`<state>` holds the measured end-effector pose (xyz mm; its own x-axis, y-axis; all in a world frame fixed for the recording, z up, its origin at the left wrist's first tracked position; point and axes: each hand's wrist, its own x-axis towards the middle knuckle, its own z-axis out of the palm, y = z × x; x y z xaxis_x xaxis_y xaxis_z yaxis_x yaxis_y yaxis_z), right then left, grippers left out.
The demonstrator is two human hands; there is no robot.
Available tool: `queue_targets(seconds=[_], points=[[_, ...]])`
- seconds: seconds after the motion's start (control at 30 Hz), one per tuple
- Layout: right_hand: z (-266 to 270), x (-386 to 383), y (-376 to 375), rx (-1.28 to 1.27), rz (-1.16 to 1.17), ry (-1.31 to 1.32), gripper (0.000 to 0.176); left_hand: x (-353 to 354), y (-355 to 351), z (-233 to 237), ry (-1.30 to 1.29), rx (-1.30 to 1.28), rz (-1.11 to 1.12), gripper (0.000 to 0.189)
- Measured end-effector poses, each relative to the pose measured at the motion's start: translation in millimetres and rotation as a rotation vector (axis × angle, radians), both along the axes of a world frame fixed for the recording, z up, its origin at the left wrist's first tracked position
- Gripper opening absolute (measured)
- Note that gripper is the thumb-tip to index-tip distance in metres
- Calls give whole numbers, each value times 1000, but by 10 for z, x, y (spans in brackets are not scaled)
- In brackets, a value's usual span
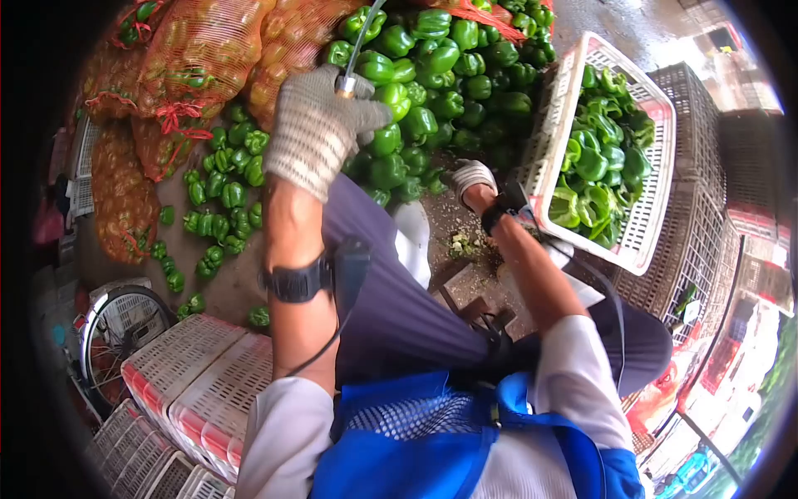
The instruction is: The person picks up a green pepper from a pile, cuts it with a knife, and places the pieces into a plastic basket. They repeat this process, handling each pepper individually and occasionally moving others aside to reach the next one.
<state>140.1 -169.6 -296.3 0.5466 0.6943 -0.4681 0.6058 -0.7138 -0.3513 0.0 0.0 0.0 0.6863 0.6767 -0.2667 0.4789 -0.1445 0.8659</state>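
Firstly, net sacks [195, 62]: bulging, apparently with peppers.
Left hand [312, 129]: gloved, over the heap's near side; a thin rod [363, 40] shows at the fingers, but I cannot tell whether it is gripped.
Green peppers [432, 58]: heaped mid-view; likely light, firm, slick, bruisable; best held round the shoulders.
Right hand [474, 177]: gloved, low beside the heap, fingers bent; hold cannot be told.
Crate [559, 108]: slatted, holding green peppers, some cut open.
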Motion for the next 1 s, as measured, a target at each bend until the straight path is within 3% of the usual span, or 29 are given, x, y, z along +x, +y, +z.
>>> queue_targets(seconds=[0.23,0.4,0.43,0.53,0.63,0.67,0.77,0.8,0.83,0.9,0.93,1.0], points=[[-1167,-380,206,325,-146,-155,39,173,97,-33,35,55,3,27],[-1447,-361,250,552,-208,-225,43,226,141,-130,56,129,-14,24],[-1359,-324,258,431,-222,-218,43,218,140,-149,53,142,-27,23],[-1107,-166,188,304,-453,293,43,291,103,-217,-41,40,13,22],[-583,-67,203,446,-900,695,40,362,63,-152,-1,40,-33,23],[-182,-40,215,694,-1075,945,40,391,47,-162,20,26,-44,24],[517,229,254,1148,-876,1547,58,482,3,-226,66,104,-113,28],[812,262,239,1142,-473,830,60,520,-13,-273,86,153,-144,29],[1030,293,217,1032,-94,116,63,527,-85,-242,3,38,-102,30],[1320,412,167,1309,-434,1277,61,559,-132,-326,-76,65,-95,31],[1732,378,46,1342,-391,1299,60,546,-248,-215,-197,-58,-78,32],[2183,315,-247,1230,-324,817,57,604,-485,-115,-343,-135,-79,28]])
